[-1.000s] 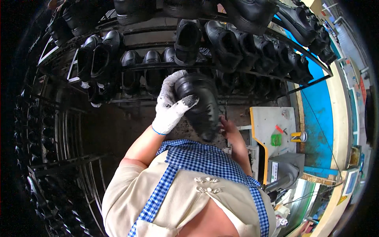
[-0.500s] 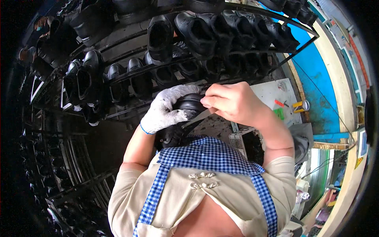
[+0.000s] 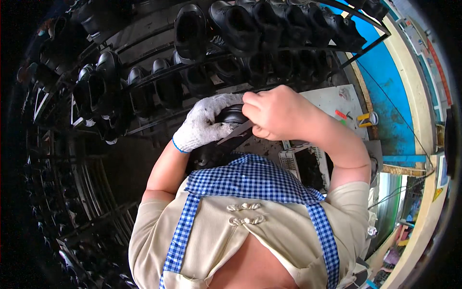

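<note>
My left hand (image 3: 198, 129) wears a white knitted glove with a blue cuff edge. It is closed around a black shoe (image 3: 232, 115) held in front of my chest, thumb on the near side and fingers over the far side. My bare right hand (image 3: 279, 114) is closed at the shoe's right side. From under its fingers a flat grey knife blade (image 3: 236, 133) slants down to the left, along the shoe's near edge towards the gloved thumb. The knife's handle is hidden inside the hand.
A dark metal rack (image 3: 378, 44) full of black shoes (image 3: 190, 33) stands ahead and to the left. Past my right forearm lies a white board (image 3: 344, 98) with a red-handled tool (image 3: 340, 114) and a yellow tape roll (image 3: 367, 119). Below sits a pale crate (image 3: 288, 161) with dark scraps.
My right fingers have curled in more tightly, and the hand has turned at the shoe's edge. The right forearm has swung outward, covering the green item on the board. The whole view has shifted slightly.
</note>
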The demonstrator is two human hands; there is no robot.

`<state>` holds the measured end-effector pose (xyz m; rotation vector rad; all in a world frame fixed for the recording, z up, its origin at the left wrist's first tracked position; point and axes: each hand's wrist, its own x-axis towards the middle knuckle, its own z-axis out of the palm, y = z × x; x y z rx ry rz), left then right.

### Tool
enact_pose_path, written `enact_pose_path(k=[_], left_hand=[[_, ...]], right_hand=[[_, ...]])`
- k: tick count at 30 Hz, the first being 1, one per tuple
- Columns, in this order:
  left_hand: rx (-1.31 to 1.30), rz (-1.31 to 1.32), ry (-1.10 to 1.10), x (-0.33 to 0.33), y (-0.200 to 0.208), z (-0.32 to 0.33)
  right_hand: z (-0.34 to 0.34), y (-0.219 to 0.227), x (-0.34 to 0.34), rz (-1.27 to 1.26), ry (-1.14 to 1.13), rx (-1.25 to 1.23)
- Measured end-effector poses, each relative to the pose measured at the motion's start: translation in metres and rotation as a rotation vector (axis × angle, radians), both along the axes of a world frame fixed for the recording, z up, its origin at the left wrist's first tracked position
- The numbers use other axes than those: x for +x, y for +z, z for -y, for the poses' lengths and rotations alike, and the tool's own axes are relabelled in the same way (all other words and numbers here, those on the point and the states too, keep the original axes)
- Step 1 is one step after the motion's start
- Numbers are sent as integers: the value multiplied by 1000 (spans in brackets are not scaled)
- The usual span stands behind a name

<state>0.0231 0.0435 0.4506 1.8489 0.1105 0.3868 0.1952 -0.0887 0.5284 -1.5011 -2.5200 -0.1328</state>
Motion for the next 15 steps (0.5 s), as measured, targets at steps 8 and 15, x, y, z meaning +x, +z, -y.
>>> enact_pose_path(k=[8,15], left_hand=[[-127,68,-43,-2,6,0],[-133,280,285,-9,16,-23]], right_hand=[[6,-37,27,-885,-45,-143],[40,-117,30,-771,-625,49]])
